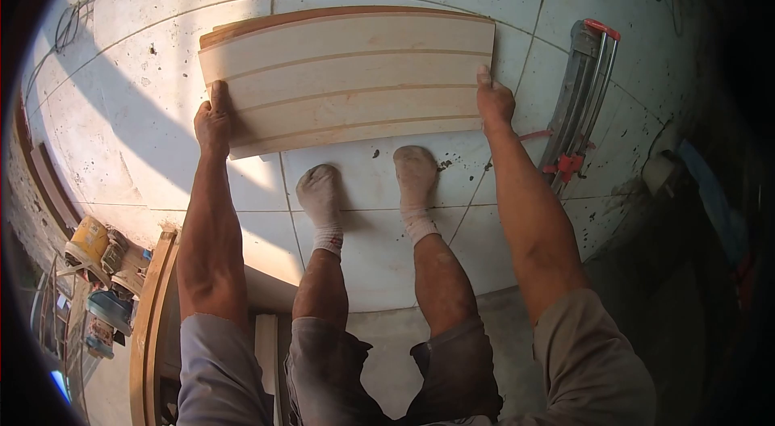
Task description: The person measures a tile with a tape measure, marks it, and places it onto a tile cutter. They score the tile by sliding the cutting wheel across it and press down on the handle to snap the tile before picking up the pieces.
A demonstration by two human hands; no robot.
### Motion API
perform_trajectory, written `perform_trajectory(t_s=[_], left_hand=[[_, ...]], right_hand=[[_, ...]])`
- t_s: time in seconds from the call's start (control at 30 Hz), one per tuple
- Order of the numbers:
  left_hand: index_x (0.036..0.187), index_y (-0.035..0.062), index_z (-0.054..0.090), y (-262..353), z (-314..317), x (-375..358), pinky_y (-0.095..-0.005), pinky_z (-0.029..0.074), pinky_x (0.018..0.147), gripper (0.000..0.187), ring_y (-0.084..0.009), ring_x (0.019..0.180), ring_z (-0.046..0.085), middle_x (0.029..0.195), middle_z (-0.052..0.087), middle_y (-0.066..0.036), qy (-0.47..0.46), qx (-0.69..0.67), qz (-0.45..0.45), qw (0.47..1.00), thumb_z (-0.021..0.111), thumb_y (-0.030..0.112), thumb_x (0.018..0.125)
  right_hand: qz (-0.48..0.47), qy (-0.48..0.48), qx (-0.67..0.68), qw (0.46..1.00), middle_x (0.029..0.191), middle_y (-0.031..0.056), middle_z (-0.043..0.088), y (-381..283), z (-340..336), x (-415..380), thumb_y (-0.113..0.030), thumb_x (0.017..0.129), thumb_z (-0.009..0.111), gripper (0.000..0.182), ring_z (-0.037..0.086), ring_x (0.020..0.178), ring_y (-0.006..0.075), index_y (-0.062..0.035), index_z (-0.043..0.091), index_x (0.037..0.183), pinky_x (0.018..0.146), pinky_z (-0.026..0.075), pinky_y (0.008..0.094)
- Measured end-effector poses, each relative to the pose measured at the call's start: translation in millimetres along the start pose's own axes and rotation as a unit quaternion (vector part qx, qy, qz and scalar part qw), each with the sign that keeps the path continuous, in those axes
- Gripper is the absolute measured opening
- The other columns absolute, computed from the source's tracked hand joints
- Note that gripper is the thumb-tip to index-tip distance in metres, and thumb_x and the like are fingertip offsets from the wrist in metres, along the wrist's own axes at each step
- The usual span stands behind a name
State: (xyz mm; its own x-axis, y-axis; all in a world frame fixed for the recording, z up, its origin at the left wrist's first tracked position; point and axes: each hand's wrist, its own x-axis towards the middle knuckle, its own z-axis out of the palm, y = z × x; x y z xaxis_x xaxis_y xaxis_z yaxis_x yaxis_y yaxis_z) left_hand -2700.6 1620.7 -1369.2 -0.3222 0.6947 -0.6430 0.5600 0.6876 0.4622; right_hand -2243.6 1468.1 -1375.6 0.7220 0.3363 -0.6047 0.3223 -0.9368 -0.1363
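Note:
A long beige tile (355, 75) with brown stripes along its length is held between my two hands, low over the floor in front of my feet. My left hand (213, 121) is closed on its left short edge, thumb lying on the top face. At the opposite end, my right hand (495, 99) grips the right edge near the lower corner, thumb pointing up along it. Behind the tile's far edge shows a reddish-brown strip (266, 22), mostly hidden under it.
A manual tile cutter (580, 95) with red handles lies on the white tiled floor (387, 265) at right. Lower left are wooden boards (149, 329), a yellow bucket (89, 240) and several tools. Cables (77, 14) trail at upper left. My socked feet (320, 188) stand close below the tile.

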Motion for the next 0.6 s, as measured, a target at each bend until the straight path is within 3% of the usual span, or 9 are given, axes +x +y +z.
perform_trajectory(t_s=[0.1,0.17,0.27,0.5,0.6], left_hand=[[0.076,-0.0015,0.06,0.0,-1.4,1.0,-0.0352,0.046,0.074,0.076,-0.0198,0.073,0.054,0.075,0.059,-0.011,0.005,0.016,-0.016,1.0,0.052,0.074,0.08],[0.095,-0.0041,0.065,0.1,-3.5,3.5,-0.0341,0.045,0.083,0.08,-0.0207,0.088,0.056,0.093,0.062,-0.014,-0.026,0.019,-0.057,0.998,0.053,0.074,0.08],[0.096,-0.0046,0.065,-0.5,-2.9,4.7,-0.0344,0.045,0.083,0.081,-0.0207,0.089,0.056,0.095,0.062,-0.014,-0.018,0.021,-0.057,0.998,0.054,0.074,0.079],[0.101,-0.0053,0.065,1.6,-5.1,6.9,-0.0337,0.046,0.082,0.084,-0.0209,0.087,0.057,0.094,0.062,-0.013,-0.027,0.047,-0.079,0.995,0.057,0.075,0.076],[0.089,-0.0045,0.068,4.3,0.7,0.2,-0.0362,0.048,0.077,0.083,-0.0224,0.079,0.059,0.084,0.064,-0.014,0.003,0.021,-0.059,0.998,0.055,0.076,0.076]], right_hand=[[0.003,-0.007,-0.022,1.0,0.096,0.0245,0.066,-1.6,-2.8,-2.5,-0.063,0.089,0.045,0.069,0.062,0.097,0.037,0.0017,0.069,0.095,0.087,0.046,0.0402],[0.014,-0.016,-0.028,0.999,0.099,0.0246,0.066,-4.7,-4.9,-3.8,-0.064,0.089,0.043,0.07,0.061,0.099,0.0379,0.0006,0.069,0.098,0.088,0.045,0.041],[-0.018,-0.002,-0.046,0.999,0.096,0.0265,0.065,-2.4,-3.4,-3.0,-0.063,0.09,0.037,0.071,0.061,0.098,0.0426,0.0008,0.068,0.093,0.087,0.046,0.0456],[-0.02,0.029,-0.051,0.998,0.094,0.0251,0.066,-4.1,-3.6,-3.4,-0.062,0.09,0.041,0.068,0.062,0.096,0.042,0.0002,0.068,0.09,0.086,0.047,0.0452],[-0.03,0.013,-0.041,0.999,0.093,0.025,0.066,-2.2,-7.2,-2.2,-0.061,0.09,0.043,0.066,0.062,0.095,0.0419,0.0,0.068,0.089,0.085,0.047,0.0448]])
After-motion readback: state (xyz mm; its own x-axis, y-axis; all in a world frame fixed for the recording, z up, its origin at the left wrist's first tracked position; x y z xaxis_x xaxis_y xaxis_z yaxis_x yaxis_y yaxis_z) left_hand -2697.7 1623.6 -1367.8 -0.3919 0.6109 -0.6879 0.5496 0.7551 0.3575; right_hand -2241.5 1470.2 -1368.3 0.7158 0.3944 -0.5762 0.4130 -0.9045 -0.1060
